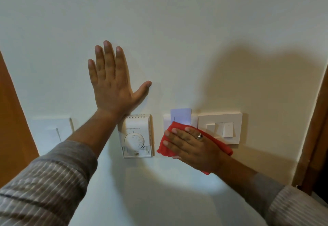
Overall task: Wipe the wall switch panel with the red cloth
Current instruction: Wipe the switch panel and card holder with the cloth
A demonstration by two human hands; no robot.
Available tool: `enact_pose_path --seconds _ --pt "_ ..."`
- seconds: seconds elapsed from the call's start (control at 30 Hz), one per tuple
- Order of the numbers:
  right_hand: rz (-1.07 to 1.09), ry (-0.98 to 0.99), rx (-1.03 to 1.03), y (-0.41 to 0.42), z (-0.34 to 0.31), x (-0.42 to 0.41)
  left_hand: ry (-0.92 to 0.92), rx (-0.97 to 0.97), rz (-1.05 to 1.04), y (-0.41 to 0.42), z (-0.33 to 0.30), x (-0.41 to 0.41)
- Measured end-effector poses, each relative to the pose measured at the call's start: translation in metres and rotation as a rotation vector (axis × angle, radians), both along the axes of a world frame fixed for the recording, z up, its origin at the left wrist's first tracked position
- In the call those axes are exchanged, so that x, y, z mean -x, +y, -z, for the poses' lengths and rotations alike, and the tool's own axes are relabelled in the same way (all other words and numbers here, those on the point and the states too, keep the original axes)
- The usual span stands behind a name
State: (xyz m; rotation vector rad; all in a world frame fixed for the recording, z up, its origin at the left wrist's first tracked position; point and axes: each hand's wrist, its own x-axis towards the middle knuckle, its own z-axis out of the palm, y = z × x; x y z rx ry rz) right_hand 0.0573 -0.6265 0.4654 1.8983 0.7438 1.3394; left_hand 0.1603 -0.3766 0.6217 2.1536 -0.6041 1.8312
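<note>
My right hand (191, 146) presses the red cloth (166, 148) flat against the wall, over the lower part of a white key-card holder (166, 121) with a card (181, 117) standing in it. The white wall switch panel (220, 119) with its rocker switches is just right of the cloth; the cloth's edge overlaps its lower left corner. My left hand (113, 83) lies flat on the bare wall, fingers spread, above and left of the thermostat, holding nothing.
A white dial thermostat (135, 136) hangs between my two arms. Further left is a plain white plate (53, 131). Wooden door frames border the wall at the far left (12, 110) and far right (317, 119).
</note>
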Motion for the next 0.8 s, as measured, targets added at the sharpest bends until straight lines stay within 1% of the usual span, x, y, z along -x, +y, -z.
enact_pose_path --seconds 0.03,0.07,0.17,0.2,0.23,0.33,0.4,0.43,0.53,0.6,0.63,0.7,0.77,0.8 --pt "0.000 0.017 0.023 -0.006 -0.003 0.002 0.004 -0.002 0.001 0.000 0.000 0.000" --pt "0.014 0.007 0.002 -0.008 -0.005 0.002 0.008 0.000 0.002 0.001 0.000 0.000" --pt "0.101 -0.106 -0.215 0.016 0.000 -0.007 0.003 0.010 0.006 0.001 0.000 -0.002" --pt "0.108 -0.124 -0.256 0.026 0.002 -0.011 -0.005 0.012 0.004 0.000 -0.001 -0.003" --pt "0.088 -0.112 -0.253 0.032 0.004 -0.014 -0.009 0.011 0.003 0.000 0.000 -0.003" --pt "-0.005 0.012 -0.033 0.014 0.001 -0.006 -0.014 0.012 0.004 0.001 0.000 -0.003" --pt "0.013 0.047 0.032 -0.003 -0.003 0.003 -0.005 0.009 0.010 0.002 0.000 -0.002" --pt "0.035 0.014 -0.002 -0.005 -0.003 0.005 -0.003 0.008 0.011 0.002 0.001 -0.002" --pt "0.092 -0.112 -0.235 0.015 0.003 -0.004 -0.010 0.018 0.011 0.000 0.001 -0.003" --pt "0.088 -0.123 -0.312 0.030 0.006 -0.010 -0.022 0.023 0.007 -0.001 0.001 -0.003" --pt "0.070 -0.102 -0.285 0.031 0.008 -0.011 -0.026 0.023 0.005 -0.001 0.001 -0.004" --pt "0.040 -0.016 -0.103 0.019 0.007 -0.005 -0.032 0.016 0.005 0.001 0.002 -0.005" --pt "0.073 0.092 0.089 0.000 0.002 0.004 -0.029 0.007 0.012 0.002 0.003 -0.004" --pt "0.094 0.109 0.115 -0.006 0.000 0.007 -0.028 0.006 0.014 0.003 0.003 -0.005"
